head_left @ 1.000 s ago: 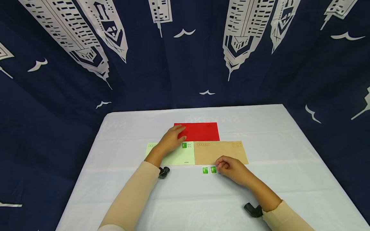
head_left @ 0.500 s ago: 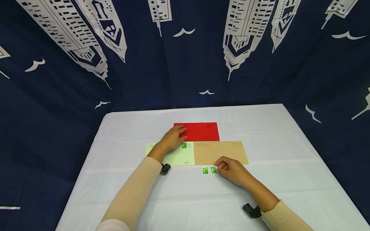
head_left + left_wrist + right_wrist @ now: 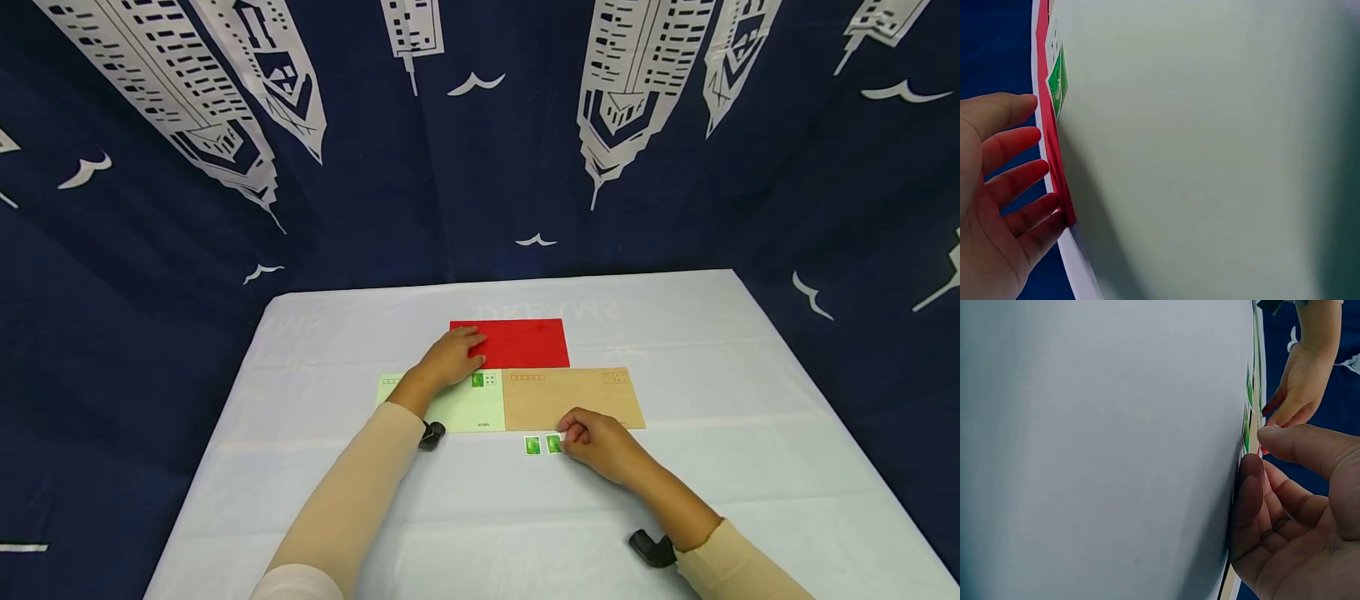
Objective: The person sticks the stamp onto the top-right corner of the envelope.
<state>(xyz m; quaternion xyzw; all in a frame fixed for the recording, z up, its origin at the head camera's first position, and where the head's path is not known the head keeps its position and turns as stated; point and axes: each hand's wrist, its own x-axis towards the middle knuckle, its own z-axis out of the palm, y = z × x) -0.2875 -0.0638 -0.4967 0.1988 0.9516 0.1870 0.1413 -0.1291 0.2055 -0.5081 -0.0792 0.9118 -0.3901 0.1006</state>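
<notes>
My left hand (image 3: 448, 357) rests with fingers spread over the left end of a red envelope (image 3: 525, 343). Its wrist crosses above a pale green envelope (image 3: 465, 408), which bears a green stamp (image 3: 477, 380) at its upper right. Beside that lies a brown envelope (image 3: 570, 393), partly covered by my right hand (image 3: 603, 446). Two loose green stamps lie just in front of the brown envelope: a left stamp (image 3: 532, 446) and a right stamp (image 3: 553, 443), whose edge is at my right fingertips. In the right wrist view, thumb and bent fingers (image 3: 1250, 500) are apart, with nothing between them.
A white cloth (image 3: 480, 533) covers the table. Behind it hangs a dark blue curtain (image 3: 480, 183) with white building and bird prints. Black wrist devices sit at both cuffs: a left device (image 3: 432, 435) and a right device (image 3: 652, 548).
My left hand and forearm have shifted slightly to the right over the red envelope. The right hand stays beside the right loose stamp; the envelopes and stamps keep their arrangement.
</notes>
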